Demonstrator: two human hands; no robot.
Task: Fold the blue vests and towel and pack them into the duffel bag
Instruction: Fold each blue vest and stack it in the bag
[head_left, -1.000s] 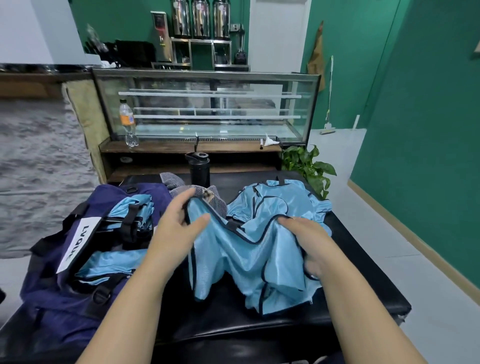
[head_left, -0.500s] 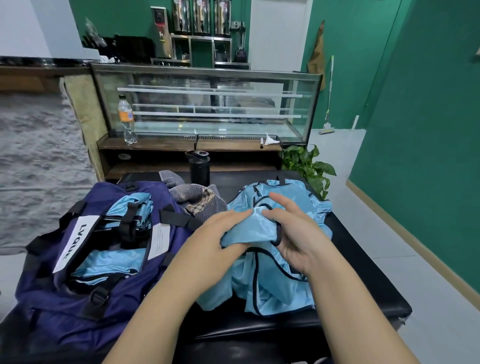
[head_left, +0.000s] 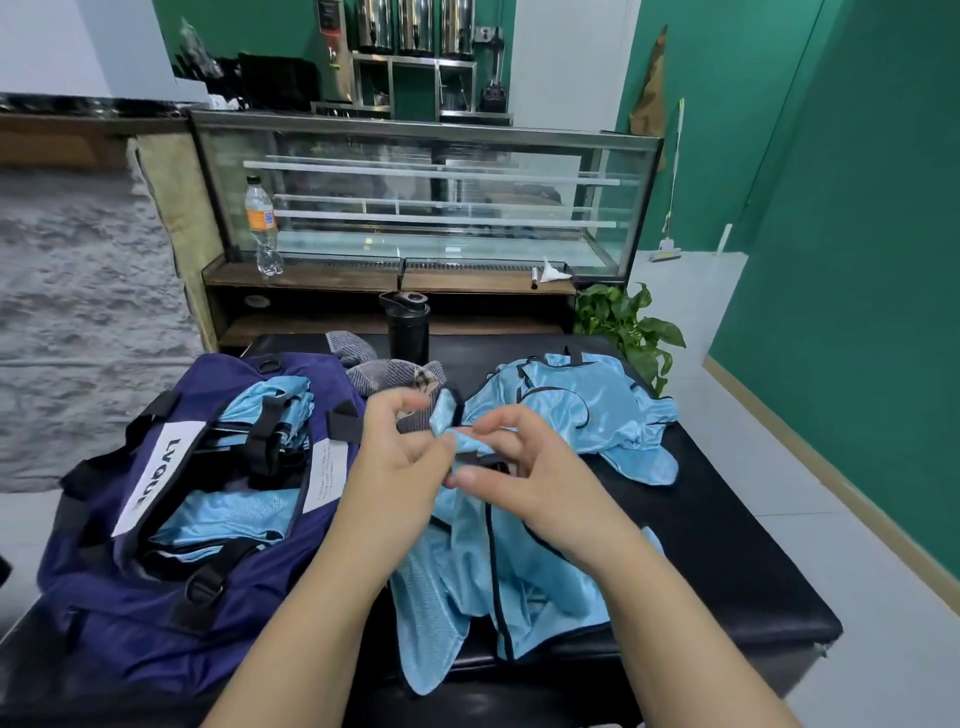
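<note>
A light blue vest with dark trim hangs from both my hands over the front of the black bench. My left hand and my right hand pinch its bunched top edge close together at the middle. More blue vests lie in a heap at the back right of the bench. The navy duffel bag stands open on the left, with folded blue vests inside under its black straps. A grey checked towel lies crumpled behind my hands.
A black bottle stands at the back of the black bench. Behind it are a glass display case with a plastic bottle on its ledge, and a potted plant at the right. White floor lies right of the bench.
My hands have come together from far apart and now gather the vest's top edge between them. The vest hangs narrower and lower over the bench front.
</note>
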